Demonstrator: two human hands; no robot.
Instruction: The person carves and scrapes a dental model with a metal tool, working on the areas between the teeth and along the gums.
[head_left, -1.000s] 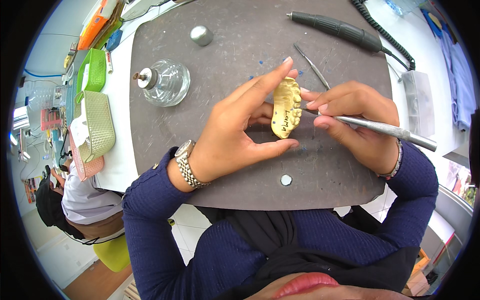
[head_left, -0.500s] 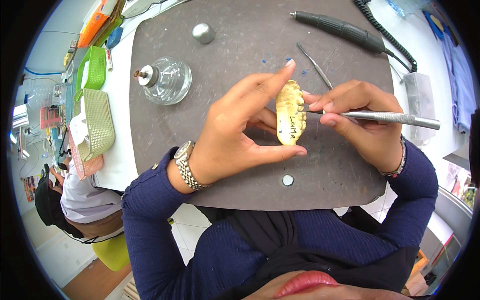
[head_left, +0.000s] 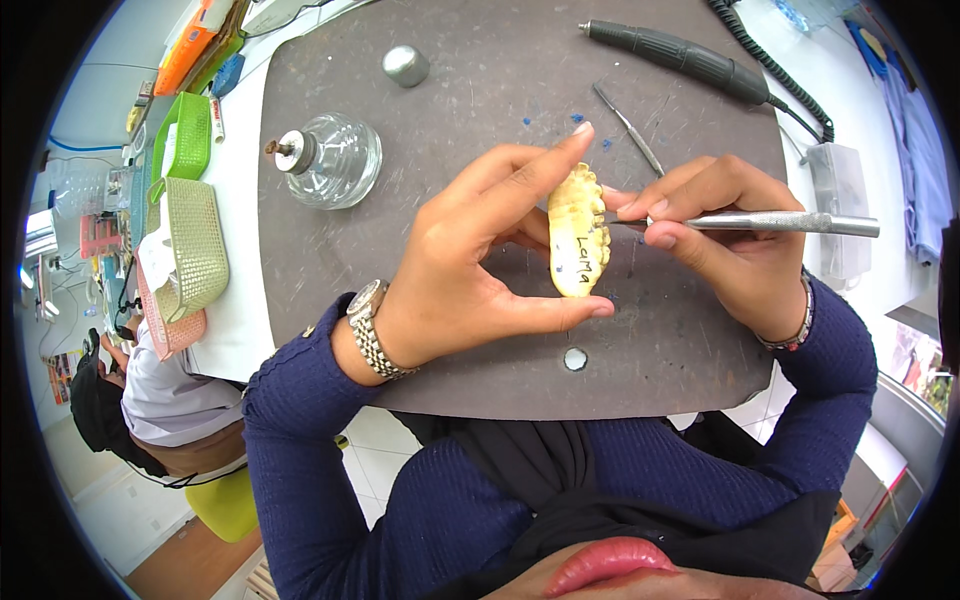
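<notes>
A pale yellow dental cast (head_left: 573,248) with black handwriting stands on its side between the fingers and thumb of my left hand (head_left: 470,260), which wears a watch. My right hand (head_left: 735,255) grips a silver, knurled-handled carving knife (head_left: 800,227) like a pen, its blade meeting the teeth on the cast's right edge. Some fingers of both hands are hidden behind the cast and knife. A thin metal instrument (head_left: 636,138) lies just beyond the cast on the grey mat (head_left: 490,75).
A glass spirit burner (head_left: 335,170) and metal cap (head_left: 404,66) sit at back left. A corded handpiece (head_left: 680,65) lies at back right, above a clear box (head_left: 838,260). Plastic baskets (head_left: 190,250) line the left side. A co-worker (head_left: 170,410) sits at far left.
The cast has shifted down and slightly right from a second ago and is tilted a little differently. The knife's handle has swung upward to lie flatter, still in my right hand.
</notes>
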